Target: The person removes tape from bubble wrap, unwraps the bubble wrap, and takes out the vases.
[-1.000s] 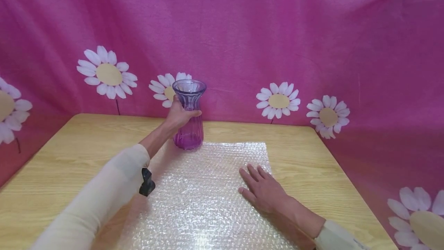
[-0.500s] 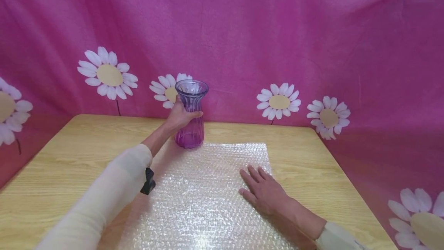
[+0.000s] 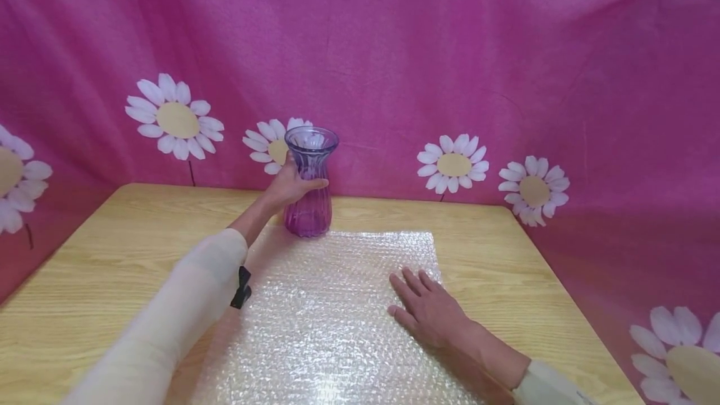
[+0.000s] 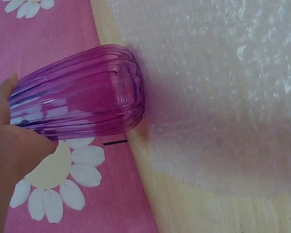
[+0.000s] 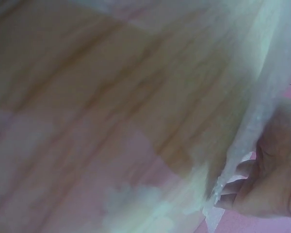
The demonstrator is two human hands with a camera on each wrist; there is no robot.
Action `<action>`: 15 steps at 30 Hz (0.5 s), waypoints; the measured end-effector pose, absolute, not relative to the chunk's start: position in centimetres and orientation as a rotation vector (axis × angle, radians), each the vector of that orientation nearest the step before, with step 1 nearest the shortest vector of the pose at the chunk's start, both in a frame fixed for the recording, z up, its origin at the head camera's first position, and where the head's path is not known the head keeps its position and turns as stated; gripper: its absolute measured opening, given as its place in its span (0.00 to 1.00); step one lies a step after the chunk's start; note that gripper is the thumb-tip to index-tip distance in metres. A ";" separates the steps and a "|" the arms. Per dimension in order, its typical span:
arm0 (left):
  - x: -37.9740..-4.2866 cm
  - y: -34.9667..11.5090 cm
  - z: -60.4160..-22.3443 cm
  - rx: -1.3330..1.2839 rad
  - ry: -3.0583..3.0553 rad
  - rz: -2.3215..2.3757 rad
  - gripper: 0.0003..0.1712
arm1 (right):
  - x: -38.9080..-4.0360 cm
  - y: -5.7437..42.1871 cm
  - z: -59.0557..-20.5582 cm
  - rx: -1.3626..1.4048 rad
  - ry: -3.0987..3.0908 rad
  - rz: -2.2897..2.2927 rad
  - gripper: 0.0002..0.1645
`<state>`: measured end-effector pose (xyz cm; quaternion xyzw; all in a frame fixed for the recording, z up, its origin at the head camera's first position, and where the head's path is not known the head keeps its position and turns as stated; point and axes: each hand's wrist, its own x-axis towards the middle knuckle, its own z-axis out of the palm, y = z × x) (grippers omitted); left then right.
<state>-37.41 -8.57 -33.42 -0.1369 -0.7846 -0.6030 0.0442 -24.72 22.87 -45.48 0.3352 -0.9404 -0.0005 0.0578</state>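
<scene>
A tall fluted glass vase (image 3: 308, 214), purple-blue at its flared rim and magenta at its base, stands upright by the far left edge of a sheet of bubble wrap (image 3: 332, 317). My left hand (image 3: 288, 189) grips the vase round its narrow neck, thumb across the near side. In the left wrist view the vase's base (image 4: 111, 92) points toward the bubble wrap (image 4: 223, 87); I cannot tell whether it touches the surface. With fingers spread, my right hand (image 3: 430, 311) rests on the wrap's right edge. The right wrist view shows that hand (image 5: 276, 170) beside the sheet's edge.
The sheet lies on a light wooden table (image 3: 124, 255) with bare wood to both sides. Behind the table hangs a magenta cloth (image 3: 371, 67) printed with white daisies. A black wrist camera (image 3: 242, 288) sits at my left sleeve.
My left hand and the vase have shifted slightly right and away from me, toward the table's far edge. The right hand and the bubble wrap stay put.
</scene>
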 end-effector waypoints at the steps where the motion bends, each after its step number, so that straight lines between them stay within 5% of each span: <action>1: -37.7 -8.6 -33.6 -0.424 -2.397 -1.846 0.51 | -24.7 22.9 -45.5 1.014 -2.851 -0.003 0.36; 15: -39.8 -9.0 -34.8 -0.415 -2.419 -1.835 0.52 | -24.8 22.9 -45.5 1.028 -2.873 0.010 0.37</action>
